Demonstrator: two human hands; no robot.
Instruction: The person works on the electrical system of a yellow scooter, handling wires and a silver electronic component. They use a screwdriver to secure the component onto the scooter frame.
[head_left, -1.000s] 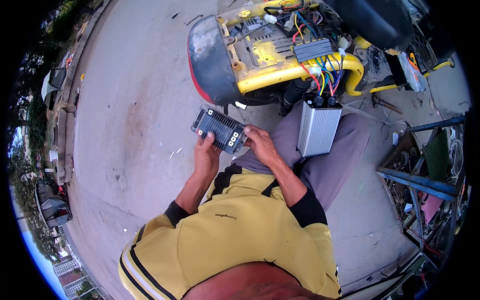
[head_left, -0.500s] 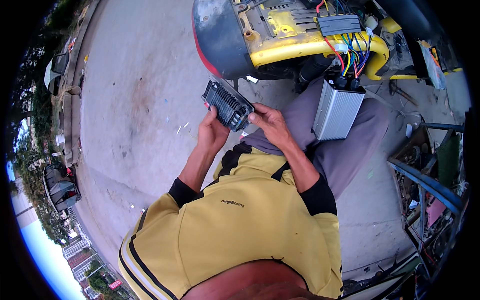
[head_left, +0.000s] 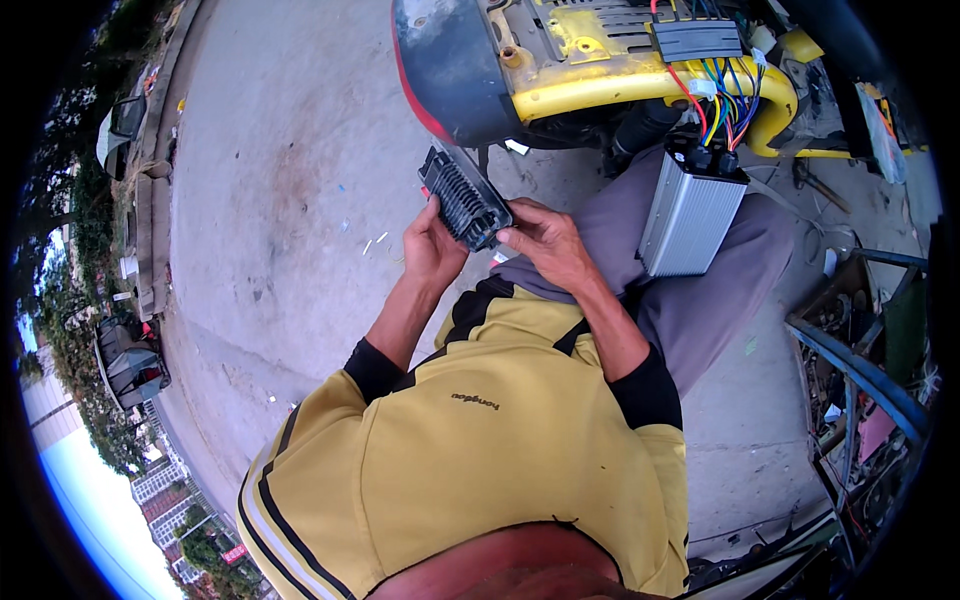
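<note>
Both my hands hold a black finned electrical unit (head_left: 466,200), its ribbed face turned up. My left hand (head_left: 433,245) grips its near left side with the thumb on the edge. At its right end, the thumb and fingers of my right hand (head_left: 548,243) pinch the corner. On my right thigh rests a silver finned controller box (head_left: 694,220), tilted, with colored wires (head_left: 722,105) rising from its top. These wires run up near a small dark grey ribbed module (head_left: 698,40) lying on the yellow vehicle frame (head_left: 620,90).
The vehicle's dark rounded rear cover (head_left: 450,75) stands ahead of my hands. A hammer (head_left: 820,186) lies on the ground to the right. Farther right is a blue metal frame (head_left: 860,370) full of scrap. Concrete ground (head_left: 270,270) stretches left toward a curb.
The whole view has shifted slightly, so things sit a little farther right. My hands keep the same hold on the black unit, which is tilted a bit differently.
</note>
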